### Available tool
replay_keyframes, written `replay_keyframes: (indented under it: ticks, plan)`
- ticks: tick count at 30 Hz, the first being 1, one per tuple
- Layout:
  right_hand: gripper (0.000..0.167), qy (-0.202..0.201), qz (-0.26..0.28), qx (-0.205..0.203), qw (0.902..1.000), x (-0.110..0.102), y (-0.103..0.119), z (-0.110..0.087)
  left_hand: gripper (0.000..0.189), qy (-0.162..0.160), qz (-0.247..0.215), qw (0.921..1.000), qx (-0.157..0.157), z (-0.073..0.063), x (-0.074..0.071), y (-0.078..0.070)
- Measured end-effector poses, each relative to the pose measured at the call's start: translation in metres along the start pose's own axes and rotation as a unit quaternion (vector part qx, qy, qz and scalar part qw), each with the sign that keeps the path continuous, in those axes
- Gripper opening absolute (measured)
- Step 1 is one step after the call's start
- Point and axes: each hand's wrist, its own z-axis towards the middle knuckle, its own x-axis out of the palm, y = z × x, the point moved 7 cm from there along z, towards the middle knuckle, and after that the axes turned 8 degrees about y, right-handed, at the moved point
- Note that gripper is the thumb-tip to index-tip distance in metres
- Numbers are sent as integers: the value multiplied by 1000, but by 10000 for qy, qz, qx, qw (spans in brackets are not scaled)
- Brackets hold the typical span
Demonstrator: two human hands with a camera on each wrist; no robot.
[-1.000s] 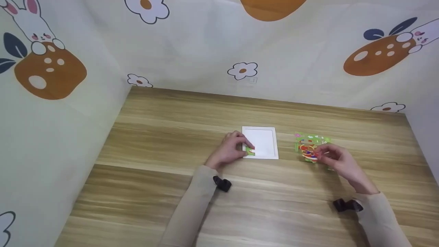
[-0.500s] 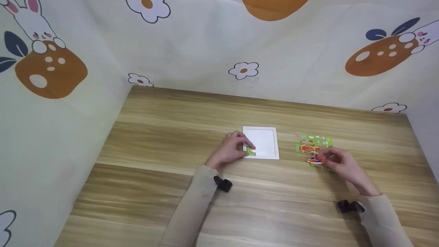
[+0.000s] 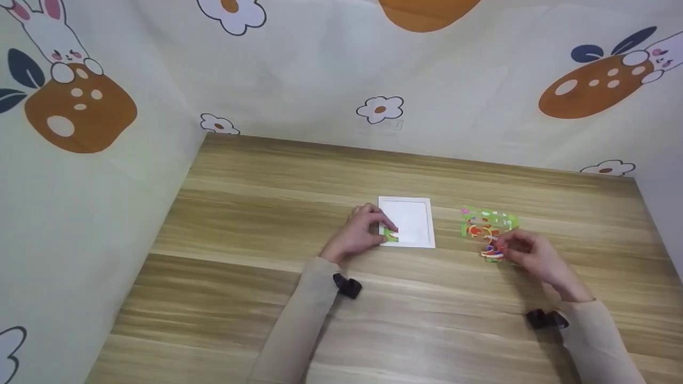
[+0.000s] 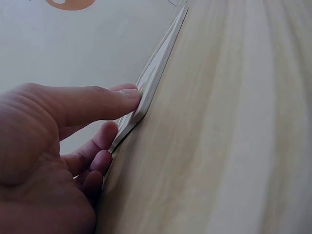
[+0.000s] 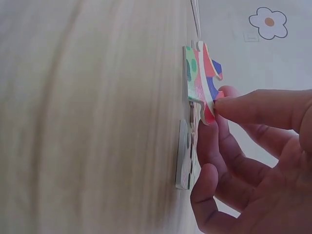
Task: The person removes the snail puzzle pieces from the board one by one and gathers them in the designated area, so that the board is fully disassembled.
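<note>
A white puzzle frame (image 3: 413, 221) lies on the table, with a green-and-white puzzle piece (image 3: 391, 238) in its lower left corner. My left hand (image 3: 363, 229) rests at that corner, thumb and forefinger touching the frame and the piece. In the left wrist view the straight thumb (image 4: 112, 101) presses the frame's edge, lower fingers bent beside it. My right hand (image 3: 536, 258) pinches a red, white, blue and green puzzle piece (image 5: 207, 83) between thumb and fingers, tilted just off the table. Behind it lie several other puzzle pieces (image 3: 483, 218), partly covered by the hand.
The wooden table (image 3: 256, 213) meets a patterned backdrop (image 3: 299, 80) at the back and both sides. Black wrist cameras (image 3: 348, 286) sit on both sleeves. In the right wrist view a flat puzzle piece (image 5: 184, 156) lies on the tabletop below the held one.
My right hand has drawn the pinched piece slightly toward me and to the right, away from the other pieces. The left hand stays at the frame's corner.
</note>
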Motion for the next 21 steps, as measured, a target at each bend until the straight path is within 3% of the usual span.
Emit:
replay_keyframes:
  ticks: [4,13,21]
  plan:
    - [17,132,-12,192,9997,0,-3,1,23,8,28,10000,-34,0,0,1]
    - [18,190,-4,50,9998,0,-2,3,24,-7,10,10000,-44,0,0,0]
    - [19,241,-12,-82,9997,-1,0,3,24,19,53,9999,144,0,0,-1]
